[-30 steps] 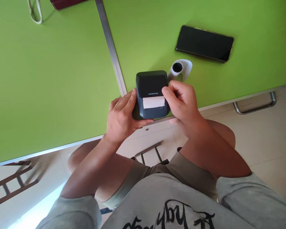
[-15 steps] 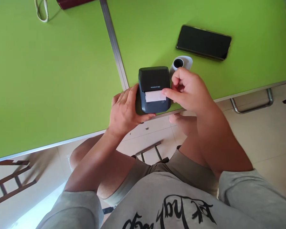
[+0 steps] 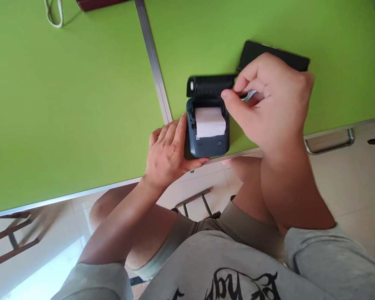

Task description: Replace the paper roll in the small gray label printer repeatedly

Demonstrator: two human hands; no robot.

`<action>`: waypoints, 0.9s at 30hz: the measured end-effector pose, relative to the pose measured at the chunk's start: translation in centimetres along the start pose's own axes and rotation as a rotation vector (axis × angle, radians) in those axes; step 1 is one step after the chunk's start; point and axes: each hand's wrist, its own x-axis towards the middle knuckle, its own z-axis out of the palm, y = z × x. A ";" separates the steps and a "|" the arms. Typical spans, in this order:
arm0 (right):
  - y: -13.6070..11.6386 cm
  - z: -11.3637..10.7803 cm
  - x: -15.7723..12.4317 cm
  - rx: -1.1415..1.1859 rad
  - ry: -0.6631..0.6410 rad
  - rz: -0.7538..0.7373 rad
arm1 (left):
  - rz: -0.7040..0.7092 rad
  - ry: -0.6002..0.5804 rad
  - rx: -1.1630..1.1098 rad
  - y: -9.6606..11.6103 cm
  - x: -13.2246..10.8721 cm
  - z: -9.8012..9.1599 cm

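A dark blue label printer (image 3: 208, 149) lies at the table's front edge with its black lid (image 3: 211, 86) swung back. Inside it sits a white roll of label paper (image 3: 210, 121), its front end lying over the printer's front lip. My left hand (image 3: 168, 152) is wrapped round the printer's left side, fingers along the side and thumb across the front. At the lid's right end, the thumb and curled fingers of my right hand (image 3: 268, 104) close on its edge. A small white device behind is mostly hidden by that hand.
A black phone (image 3: 273, 55) lies beyond my right hand, partly covered by it. A metal strip (image 3: 154, 62) crosses the green table (image 3: 81, 104). At the far left are a dark red object (image 3: 100, 3) and a white cord loop (image 3: 54, 18). A metal handle (image 3: 329, 143) juts below the edge.
The printer's lid has gone from closed to open, showing the paper roll. My right hand has moved up and away from the paper strip to the lid's end. My left hand keeps its hold.
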 end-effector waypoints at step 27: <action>0.4 -1.4 2.3 0.194 -0.430 0.045 | 0.036 0.004 0.024 -0.1 -0.2 0.1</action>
